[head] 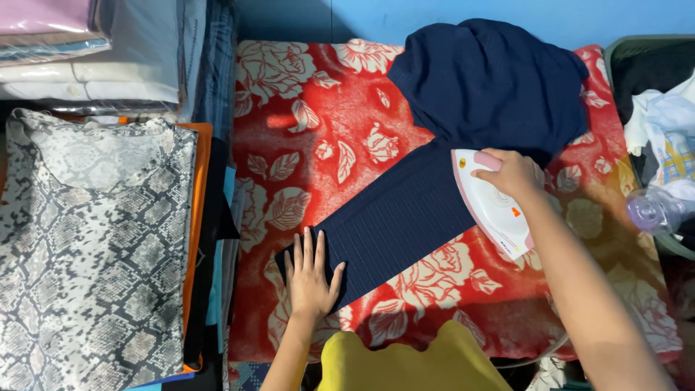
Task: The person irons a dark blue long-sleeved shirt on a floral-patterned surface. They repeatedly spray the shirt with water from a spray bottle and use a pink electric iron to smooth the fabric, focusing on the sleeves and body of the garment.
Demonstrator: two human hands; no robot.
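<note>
A dark navy ribbed garment (405,217) lies spread over a red blanket with cream flowers (304,145); its far part (492,80) is bunched up at the top. My left hand (311,279) lies flat, fingers apart, on the garment's near end. My right hand (510,174) grips the handle of a white and pink iron (496,210) that rests on the garment's right edge.
A folded grey snake-print garment (87,239) tops a stack of clothes at the left. Wrapped folded fabrics (87,58) are piled at the upper left. A basket with white clothes (662,123) and a clear plastic bottle (651,211) stands at the right.
</note>
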